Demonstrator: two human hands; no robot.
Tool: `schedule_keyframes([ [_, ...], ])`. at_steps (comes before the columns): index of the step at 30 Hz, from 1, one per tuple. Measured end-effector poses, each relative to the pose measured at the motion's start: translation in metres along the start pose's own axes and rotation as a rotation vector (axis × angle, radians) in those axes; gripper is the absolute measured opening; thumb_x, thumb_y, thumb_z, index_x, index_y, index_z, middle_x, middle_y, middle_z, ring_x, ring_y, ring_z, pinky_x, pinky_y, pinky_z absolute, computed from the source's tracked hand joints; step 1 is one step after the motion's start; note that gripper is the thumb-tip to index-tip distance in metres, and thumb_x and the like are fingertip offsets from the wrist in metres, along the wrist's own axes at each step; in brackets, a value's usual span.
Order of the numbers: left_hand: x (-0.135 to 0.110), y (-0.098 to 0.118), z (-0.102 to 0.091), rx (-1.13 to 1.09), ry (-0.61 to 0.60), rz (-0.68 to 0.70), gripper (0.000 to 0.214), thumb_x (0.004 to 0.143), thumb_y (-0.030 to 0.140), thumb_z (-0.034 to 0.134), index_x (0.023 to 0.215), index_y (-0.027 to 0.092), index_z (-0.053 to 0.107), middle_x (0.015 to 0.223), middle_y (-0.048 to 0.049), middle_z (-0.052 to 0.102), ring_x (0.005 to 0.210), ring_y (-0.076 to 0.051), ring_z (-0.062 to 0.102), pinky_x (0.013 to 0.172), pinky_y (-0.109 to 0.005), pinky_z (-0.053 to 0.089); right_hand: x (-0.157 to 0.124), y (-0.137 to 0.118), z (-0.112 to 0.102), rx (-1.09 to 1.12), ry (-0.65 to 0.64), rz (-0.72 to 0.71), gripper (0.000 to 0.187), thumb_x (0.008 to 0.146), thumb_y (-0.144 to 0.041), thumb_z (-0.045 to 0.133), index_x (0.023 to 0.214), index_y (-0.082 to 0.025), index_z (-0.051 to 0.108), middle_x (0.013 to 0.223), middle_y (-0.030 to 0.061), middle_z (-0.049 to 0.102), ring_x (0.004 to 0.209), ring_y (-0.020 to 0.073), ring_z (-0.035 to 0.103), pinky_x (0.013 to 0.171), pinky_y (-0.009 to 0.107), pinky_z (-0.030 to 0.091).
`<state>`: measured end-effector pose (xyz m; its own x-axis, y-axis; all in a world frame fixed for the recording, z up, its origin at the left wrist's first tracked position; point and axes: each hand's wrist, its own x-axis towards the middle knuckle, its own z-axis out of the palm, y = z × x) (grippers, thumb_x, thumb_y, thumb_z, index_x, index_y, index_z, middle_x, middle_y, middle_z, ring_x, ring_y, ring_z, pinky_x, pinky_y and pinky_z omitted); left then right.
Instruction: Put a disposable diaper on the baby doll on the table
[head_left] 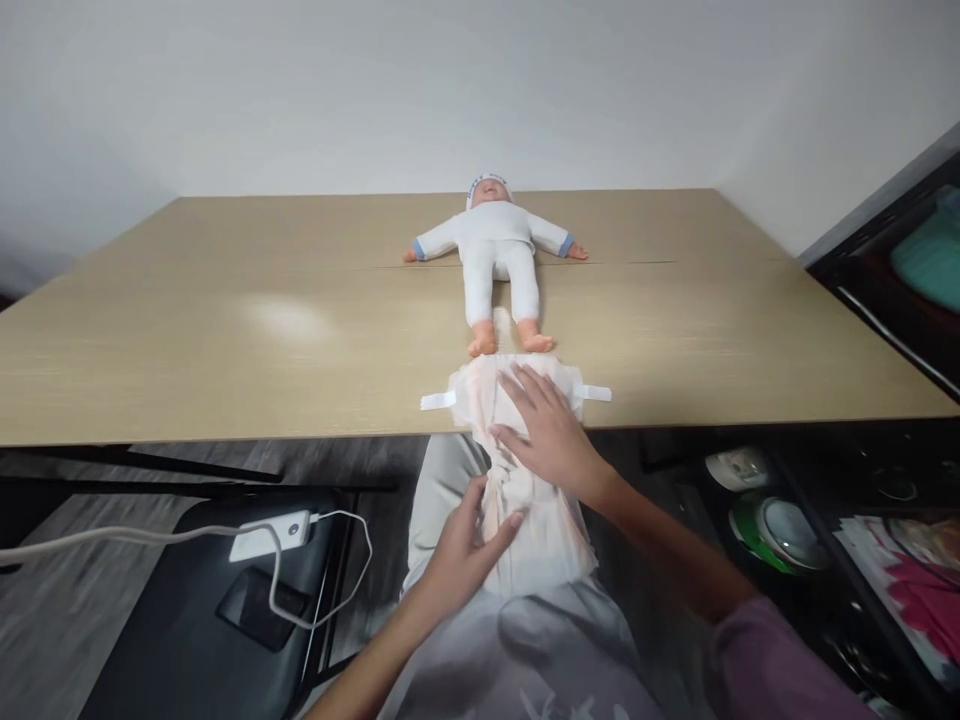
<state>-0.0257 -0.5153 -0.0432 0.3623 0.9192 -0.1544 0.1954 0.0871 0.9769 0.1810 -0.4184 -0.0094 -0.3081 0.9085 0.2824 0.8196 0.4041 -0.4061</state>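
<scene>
A baby doll (496, 258) in a white suit and cap lies on its back on the wooden table (225, 320), feet toward me. An unfolded white diaper (480, 390) with side tabs hangs over the table's near edge, just below the doll's feet, and runs down onto my lap. My right hand (546, 430) lies flat on the diaper at the table edge, fingers stretched out. My left hand (461, 545) rests on the hanging lower part of the diaper, fingers spread against it.
A white power bank (270, 535) with a cable lies on a dark chair at lower left. Shelves at the right hold a green and white dish (772, 525) and coloured cloths (922, 585). A white wall stands behind the table.
</scene>
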Motion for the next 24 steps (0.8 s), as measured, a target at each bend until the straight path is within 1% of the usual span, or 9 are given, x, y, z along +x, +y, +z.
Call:
schedule_keyframes([
  [3,0.009,0.011,-0.032,0.376,-0.010,0.165,0.029,0.115,0.048,0.061,0.130,0.024,0.070,0.126,-0.0091,0.078,0.115,-0.030,0.071,0.104,-0.045,0.054,0.023,0.012,0.008,-0.035,-0.136,0.004,0.079,0.112,-0.063,0.057,0.177,-0.020,0.044,0.187,0.0154,0.034,0.177,0.0341,0.027,0.146,0.062,0.023],
  [6,0.034,0.030,-0.070,0.627,0.015,0.389,0.023,0.119,0.036,0.053,0.119,0.025,0.072,0.115,-0.0073,0.079,0.106,-0.027,0.069,0.099,-0.044,0.051,0.032,0.019,0.008,-0.045,-0.164,-0.029,0.080,0.113,-0.069,0.052,0.178,-0.023,0.044,0.188,0.0130,0.032,0.177,0.0333,0.027,0.147,0.061,0.023],
  [10,0.108,0.060,-0.115,0.887,0.141,0.677,0.023,0.116,0.027,0.054,0.132,0.021,0.069,0.129,-0.0123,0.076,0.118,-0.030,0.067,0.106,-0.047,0.053,0.035,0.021,0.004,-0.062,-0.168,-0.065,0.081,0.113,-0.070,0.049,0.178,-0.022,0.044,0.188,0.0133,0.033,0.176,0.0331,0.030,0.146,0.059,0.025],
  [12,0.159,0.072,-0.128,1.061,0.158,0.719,0.036,0.113,0.023,0.055,0.148,0.021,0.064,0.152,-0.0169,0.068,0.136,-0.035,0.063,0.118,-0.055,0.050,0.036,0.021,0.004,-0.070,-0.170,-0.062,0.081,0.113,-0.069,0.050,0.178,-0.022,0.044,0.188,0.0131,0.033,0.176,0.0339,0.030,0.146,0.059,0.025],
  [14,0.210,0.082,-0.134,1.225,0.084,0.728,0.061,0.107,0.015,0.060,0.167,0.019,0.050,0.174,-0.0215,0.050,0.158,-0.041,0.049,0.126,-0.061,0.044,0.036,0.021,0.005,-0.071,-0.168,-0.050,0.080,0.113,-0.067,0.052,0.178,-0.022,0.044,0.188,0.0124,0.033,0.176,0.0343,0.031,0.146,0.060,0.025],
  [16,0.250,0.093,-0.132,1.362,-0.077,0.799,0.089,0.095,0.005,0.068,0.177,0.022,0.038,0.186,-0.0204,0.031,0.170,-0.042,0.036,0.131,-0.061,0.041,0.036,0.022,0.007,-0.066,-0.168,-0.052,0.079,0.113,-0.067,0.052,0.178,-0.023,0.044,0.188,0.0115,0.032,0.176,0.0339,0.030,0.146,0.060,0.025],
  [19,0.285,0.107,-0.122,1.504,-0.358,0.940,0.112,0.083,-0.002,0.076,0.181,0.031,0.031,0.193,-0.0128,0.018,0.176,-0.042,0.025,0.138,-0.058,0.033,0.036,0.023,0.008,-0.052,-0.169,-0.066,0.079,0.114,-0.067,0.051,0.179,-0.024,0.042,0.188,0.0113,0.034,0.176,0.0330,0.030,0.147,0.061,0.024],
  [21,0.298,0.113,-0.115,1.508,-0.485,1.007,0.103,0.085,0.000,0.075,0.177,0.030,0.040,0.191,-0.0093,0.024,0.175,-0.040,0.029,0.139,-0.055,0.033,0.035,0.023,0.008,-0.040,-0.163,-0.064,0.078,0.114,-0.066,0.053,0.178,-0.023,0.044,0.187,0.0123,0.036,0.176,0.0334,0.031,0.147,0.061,0.024],
  [24,0.312,0.116,-0.106,1.336,-0.564,1.073,0.061,0.096,0.011,0.070,0.155,0.027,0.066,0.178,-0.0077,0.052,0.165,-0.036,0.046,0.133,-0.049,0.040,0.035,0.021,0.006,-0.024,-0.158,-0.048,0.078,0.113,-0.065,0.055,0.177,-0.023,0.045,0.187,0.0123,0.035,0.176,0.0332,0.030,0.146,0.061,0.025],
])
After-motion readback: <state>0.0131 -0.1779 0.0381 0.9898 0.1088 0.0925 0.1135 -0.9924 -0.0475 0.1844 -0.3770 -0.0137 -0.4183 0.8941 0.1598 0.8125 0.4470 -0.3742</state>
